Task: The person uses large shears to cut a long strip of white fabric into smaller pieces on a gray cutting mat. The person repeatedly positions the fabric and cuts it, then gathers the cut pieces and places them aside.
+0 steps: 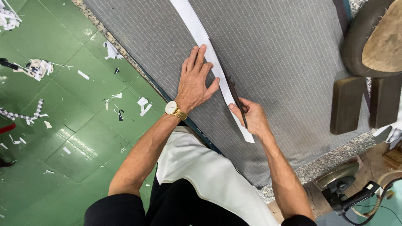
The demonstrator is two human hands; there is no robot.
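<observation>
Presently, the white strip (running away from both hands) is pressed flat by the spread left hand; dark shears are gripped by the right hand.

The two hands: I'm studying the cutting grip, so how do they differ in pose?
The left hand lies flat, fingers spread, pressing the white strip onto the grey striped fabric; the right hand is curled around a dark blade-like tool. The left wrist wears a gold watch; the right is bare. Both rest at the strip's edge.

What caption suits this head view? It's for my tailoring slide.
Left hand flat on grey striped fabric, right hand running a dark tool along a white strip.
</observation>
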